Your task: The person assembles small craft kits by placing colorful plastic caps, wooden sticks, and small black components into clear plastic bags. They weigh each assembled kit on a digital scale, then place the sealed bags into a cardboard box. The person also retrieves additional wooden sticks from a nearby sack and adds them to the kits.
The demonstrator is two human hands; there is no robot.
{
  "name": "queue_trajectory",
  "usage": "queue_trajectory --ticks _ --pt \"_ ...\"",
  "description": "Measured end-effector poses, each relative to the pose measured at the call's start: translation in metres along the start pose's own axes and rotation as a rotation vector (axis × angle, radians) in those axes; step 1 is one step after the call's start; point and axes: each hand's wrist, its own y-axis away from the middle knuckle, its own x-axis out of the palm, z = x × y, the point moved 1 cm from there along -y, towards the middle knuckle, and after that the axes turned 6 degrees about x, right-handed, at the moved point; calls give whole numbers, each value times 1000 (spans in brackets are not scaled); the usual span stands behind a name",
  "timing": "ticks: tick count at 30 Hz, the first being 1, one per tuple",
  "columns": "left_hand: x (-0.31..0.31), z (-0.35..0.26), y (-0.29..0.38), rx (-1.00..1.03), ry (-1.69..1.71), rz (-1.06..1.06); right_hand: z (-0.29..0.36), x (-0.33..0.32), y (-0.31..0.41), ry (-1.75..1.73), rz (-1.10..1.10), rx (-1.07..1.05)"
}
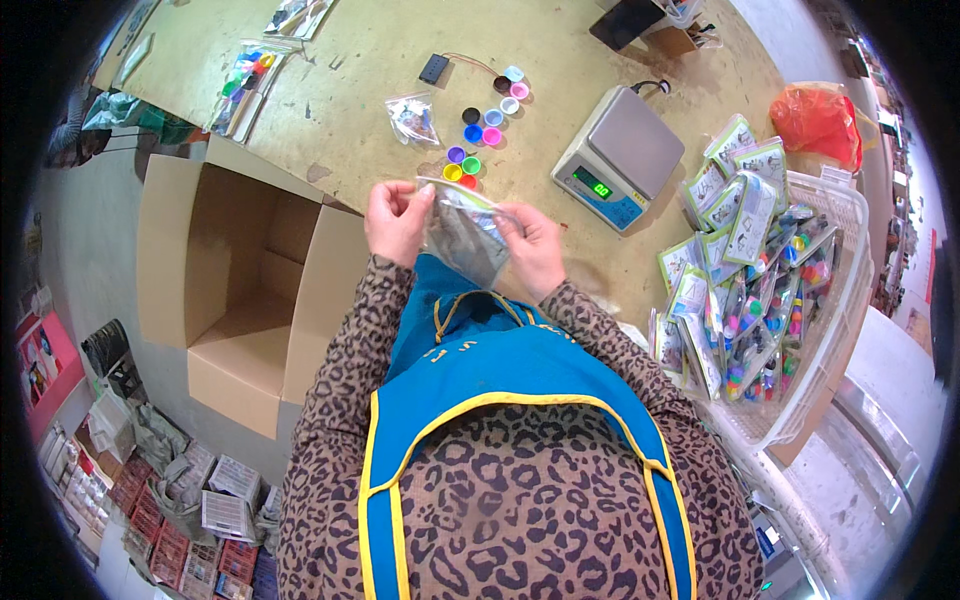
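Between my hands is a clear plastic bag (466, 234) with a printed card inside, held over the table's near edge. My left hand (397, 219) pinches its upper left corner, thumb against fingers. At the upper right side, my right hand (531, 247) grips the bag's edge. Just beyond the bag lie small round caps, among them a yellow one (452, 172), a green one (471, 165) and a purple one (456, 154); a red one (468, 181) is partly hidden by the bag. More colored caps run on toward a black battery box (434, 69) with thin wires.
A digital scale (618, 157) stands right of the caps. At the right, a clear plastic bin (817, 367) is heaped with filled bags. An open cardboard box (247, 262) is at the left. A small bag of parts (412, 120) and a filled bag (247, 86) lie farther back.
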Motion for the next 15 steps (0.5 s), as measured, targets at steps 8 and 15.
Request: queue_trajectory --ticks 8,15 --pt "-22 3 10 -277 282 -10 -11 53 7 14 68 -73" --pt "-88 1 -33 78 -91 -129 -13 47 -62 -201 298 110"
